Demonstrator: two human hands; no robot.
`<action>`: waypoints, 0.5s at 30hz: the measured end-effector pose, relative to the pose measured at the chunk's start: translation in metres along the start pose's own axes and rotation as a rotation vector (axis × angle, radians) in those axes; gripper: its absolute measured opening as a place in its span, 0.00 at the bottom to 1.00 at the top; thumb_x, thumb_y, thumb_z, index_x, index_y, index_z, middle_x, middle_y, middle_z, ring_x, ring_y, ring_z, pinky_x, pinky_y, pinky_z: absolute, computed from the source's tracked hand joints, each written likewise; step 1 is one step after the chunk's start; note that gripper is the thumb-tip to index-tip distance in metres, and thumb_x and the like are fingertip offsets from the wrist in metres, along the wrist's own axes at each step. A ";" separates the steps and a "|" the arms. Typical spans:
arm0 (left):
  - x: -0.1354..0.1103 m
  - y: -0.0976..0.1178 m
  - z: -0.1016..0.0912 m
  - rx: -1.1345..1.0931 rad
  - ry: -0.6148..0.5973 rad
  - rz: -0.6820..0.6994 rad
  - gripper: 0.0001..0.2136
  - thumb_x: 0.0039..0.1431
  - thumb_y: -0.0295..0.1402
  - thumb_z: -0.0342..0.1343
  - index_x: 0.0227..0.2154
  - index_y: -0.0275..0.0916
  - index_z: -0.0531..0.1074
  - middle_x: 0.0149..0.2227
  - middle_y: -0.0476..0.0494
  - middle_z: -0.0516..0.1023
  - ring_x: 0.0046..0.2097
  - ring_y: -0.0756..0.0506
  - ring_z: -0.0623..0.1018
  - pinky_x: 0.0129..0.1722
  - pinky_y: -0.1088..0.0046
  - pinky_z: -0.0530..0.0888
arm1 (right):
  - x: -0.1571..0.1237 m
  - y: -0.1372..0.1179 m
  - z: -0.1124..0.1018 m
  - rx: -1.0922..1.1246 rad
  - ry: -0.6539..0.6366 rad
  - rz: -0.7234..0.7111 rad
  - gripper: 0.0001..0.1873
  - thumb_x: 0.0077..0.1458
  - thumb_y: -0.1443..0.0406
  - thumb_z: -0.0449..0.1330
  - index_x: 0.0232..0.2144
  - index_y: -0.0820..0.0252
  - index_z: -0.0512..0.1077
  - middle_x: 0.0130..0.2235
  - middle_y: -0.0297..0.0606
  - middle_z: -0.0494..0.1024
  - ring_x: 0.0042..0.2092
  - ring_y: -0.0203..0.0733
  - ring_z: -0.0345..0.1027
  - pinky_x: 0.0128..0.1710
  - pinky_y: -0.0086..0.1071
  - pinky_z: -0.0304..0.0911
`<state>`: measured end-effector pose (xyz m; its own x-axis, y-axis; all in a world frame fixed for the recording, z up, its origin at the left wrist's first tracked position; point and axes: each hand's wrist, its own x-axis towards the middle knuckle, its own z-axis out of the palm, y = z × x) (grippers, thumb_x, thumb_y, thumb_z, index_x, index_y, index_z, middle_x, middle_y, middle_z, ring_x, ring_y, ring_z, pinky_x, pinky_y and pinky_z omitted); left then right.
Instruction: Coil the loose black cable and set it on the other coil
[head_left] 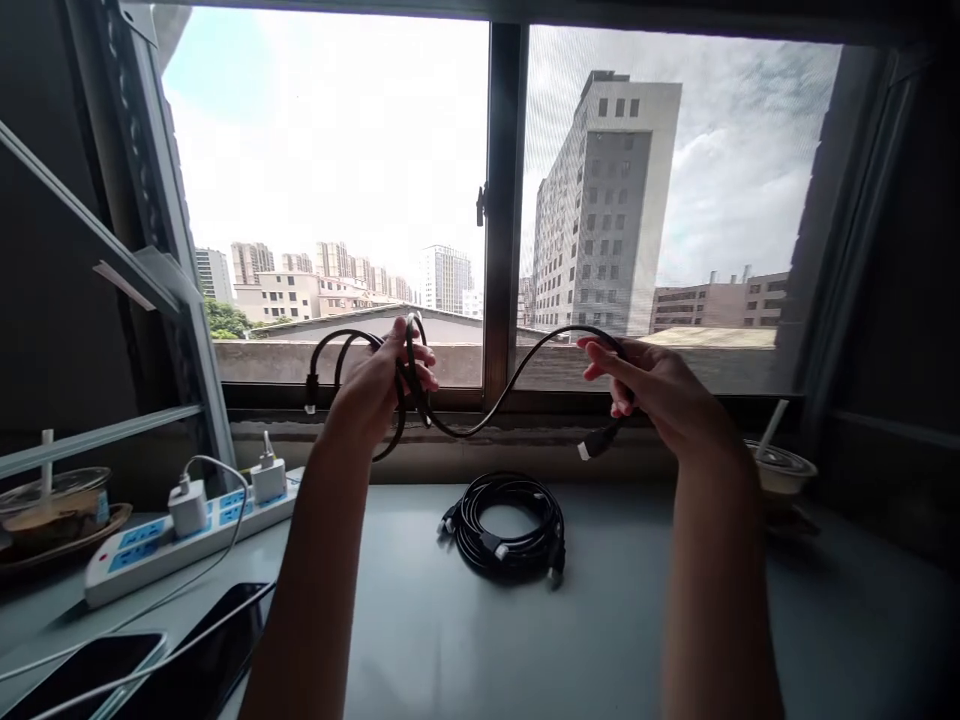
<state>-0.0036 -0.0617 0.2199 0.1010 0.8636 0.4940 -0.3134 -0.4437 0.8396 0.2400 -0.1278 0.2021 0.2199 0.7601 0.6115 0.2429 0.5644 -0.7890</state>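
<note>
Left hand [379, 375] grips looped turns of a thin black rubber cable [480, 425]; right hand [660, 390] pinches its far end, plug hanging below. A coiled black cable bundle [510, 525] lies beneath, between both hands.

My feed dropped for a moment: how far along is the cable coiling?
Done: one coiled cable bundle lies on the table. In hand: the left hand grips several loops of a second black cable; the right hand holds its loose end near the plug. Left: the slack span between the hands.
</note>
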 end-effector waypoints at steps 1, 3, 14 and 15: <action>-0.001 0.003 -0.006 0.057 0.001 0.035 0.13 0.59 0.42 0.49 0.29 0.36 0.67 0.19 0.50 0.71 0.16 0.53 0.70 0.18 0.78 0.68 | 0.000 0.000 -0.001 0.031 0.018 0.009 0.22 0.42 0.54 0.65 0.36 0.63 0.74 0.26 0.34 0.73 0.14 0.22 0.49 0.13 0.21 0.53; -0.006 0.010 -0.017 0.233 -0.064 0.065 0.17 0.58 0.44 0.48 0.28 0.34 0.70 0.17 0.48 0.71 0.18 0.51 0.72 0.18 0.78 0.68 | 0.001 0.001 0.000 0.109 0.055 0.016 0.20 0.42 0.56 0.64 0.38 0.61 0.73 0.27 0.32 0.73 0.15 0.21 0.48 0.13 0.20 0.53; -0.024 0.028 -0.047 0.545 0.120 -0.085 0.22 0.60 0.46 0.41 0.30 0.31 0.70 0.15 0.41 0.73 0.16 0.46 0.74 0.15 0.76 0.66 | -0.013 -0.015 0.001 0.193 0.253 -0.089 0.18 0.45 0.60 0.61 0.42 0.55 0.73 0.30 0.32 0.72 0.17 0.23 0.52 0.13 0.19 0.54; -0.024 0.028 -0.050 0.549 0.113 -0.094 0.23 0.60 0.48 0.41 0.29 0.31 0.70 0.15 0.41 0.73 0.16 0.46 0.73 0.14 0.76 0.65 | -0.016 -0.017 -0.002 0.185 0.270 -0.102 0.19 0.45 0.59 0.62 0.42 0.54 0.73 0.30 0.32 0.72 0.18 0.23 0.52 0.13 0.19 0.54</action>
<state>-0.0617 -0.0832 0.2201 -0.0067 0.9122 0.4097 0.2323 -0.3971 0.8879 0.2339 -0.1503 0.2062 0.4515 0.5981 0.6621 0.1067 0.7005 -0.7056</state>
